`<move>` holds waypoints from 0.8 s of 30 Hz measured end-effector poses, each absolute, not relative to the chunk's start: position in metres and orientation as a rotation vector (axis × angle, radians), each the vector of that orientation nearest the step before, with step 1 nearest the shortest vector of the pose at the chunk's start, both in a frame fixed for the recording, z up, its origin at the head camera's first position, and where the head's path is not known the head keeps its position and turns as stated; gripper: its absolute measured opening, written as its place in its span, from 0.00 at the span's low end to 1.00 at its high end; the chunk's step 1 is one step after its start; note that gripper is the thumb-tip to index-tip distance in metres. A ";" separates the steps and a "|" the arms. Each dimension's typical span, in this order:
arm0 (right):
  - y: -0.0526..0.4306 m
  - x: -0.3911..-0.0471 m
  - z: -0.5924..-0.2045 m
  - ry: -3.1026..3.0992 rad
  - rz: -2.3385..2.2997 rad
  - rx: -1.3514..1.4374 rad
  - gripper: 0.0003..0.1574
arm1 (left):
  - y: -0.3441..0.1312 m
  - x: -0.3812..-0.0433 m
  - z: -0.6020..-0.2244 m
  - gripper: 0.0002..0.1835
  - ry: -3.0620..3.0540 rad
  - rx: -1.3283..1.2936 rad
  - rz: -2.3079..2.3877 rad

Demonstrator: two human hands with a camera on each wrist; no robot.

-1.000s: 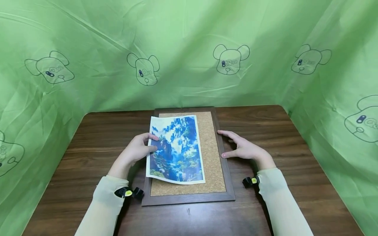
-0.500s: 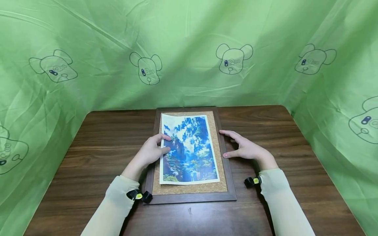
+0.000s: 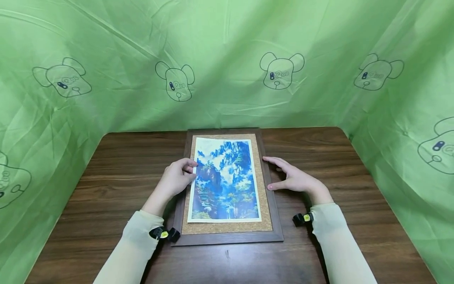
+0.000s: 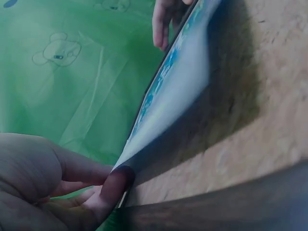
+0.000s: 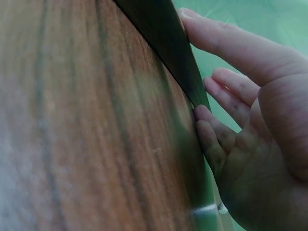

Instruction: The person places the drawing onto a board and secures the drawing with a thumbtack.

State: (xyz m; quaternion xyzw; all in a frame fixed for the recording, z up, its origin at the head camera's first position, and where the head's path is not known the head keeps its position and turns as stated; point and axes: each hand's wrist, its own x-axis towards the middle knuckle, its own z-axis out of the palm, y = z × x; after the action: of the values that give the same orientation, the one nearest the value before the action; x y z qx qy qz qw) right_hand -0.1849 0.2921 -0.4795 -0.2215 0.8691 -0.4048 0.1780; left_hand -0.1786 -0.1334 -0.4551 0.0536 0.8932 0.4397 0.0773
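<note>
In the head view, a blue landscape print with a white border lies over the cork of a brown-framed corkboard. The left hand is at the print's left edge, pinching it between thumb and fingertips. The left wrist view shows the print bowed up off the cork, casting a shadow, with the left hand at its edge. Against the board's right frame side rest the index fingertip and thumb of the right hand, fingers spread. Up close, the right hand has fingertips along the frame's outer edge.
The board rests on a dark wood table, its top end near the table's back edge. Green cloth with printed bear heads hangs behind and at both sides. Each wrist carries a small black camera, such as the right one.
The left hand has drawn the print rightward from over the left frame side onto the cork, then slightly back left, its fingers moving out to the edge. The right hand stays at the frame.
</note>
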 end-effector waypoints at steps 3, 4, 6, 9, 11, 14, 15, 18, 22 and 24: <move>0.289 -0.184 -0.479 2.461 -1.140 -0.613 0.63 | -0.133 -0.179 -0.455 0.16 2.666 0.150 1.332; 0.288 -0.184 -0.479 2.462 -1.136 -0.608 0.63 | -0.133 -0.179 -0.455 0.16 2.666 0.145 1.333; 0.286 -0.184 -0.478 2.464 -1.130 -0.598 0.63 | -0.134 -0.179 -0.454 0.16 2.661 0.140 1.325; 0.284 -0.184 -0.477 2.461 -1.128 -0.594 0.63 | -0.138 -0.180 -0.454 0.15 2.659 0.147 1.308; 0.284 -0.184 -0.477 2.463 -1.124 -0.594 0.63 | -0.139 -0.180 -0.454 0.14 2.663 0.152 1.288; 0.285 -0.185 -0.477 2.468 -1.112 -0.593 0.63 | -0.140 -0.180 -0.454 0.12 2.666 0.148 1.271; 0.285 -0.185 -0.477 2.473 -1.107 -0.592 0.63 | -0.140 -0.180 -0.455 0.12 2.665 0.146 1.269; 0.285 -0.185 -0.477 2.473 -1.104 -0.591 0.63 | -0.140 -0.181 -0.455 0.12 2.669 0.144 1.263; 0.285 -0.184 -0.476 2.467 -1.116 -0.587 0.63 | -0.141 -0.181 -0.454 0.11 2.683 0.170 1.245; 0.284 -0.184 -0.477 2.464 -1.121 -0.588 0.63 | -0.143 -0.181 -0.453 0.11 2.684 0.195 1.239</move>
State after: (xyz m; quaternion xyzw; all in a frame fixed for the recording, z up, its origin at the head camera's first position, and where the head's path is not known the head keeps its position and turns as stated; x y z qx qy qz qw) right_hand -0.1839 0.2843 -0.4767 -0.2086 0.8741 -0.3978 0.1849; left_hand -0.1810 -0.1432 -0.4528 0.0656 0.9024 0.4164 0.0895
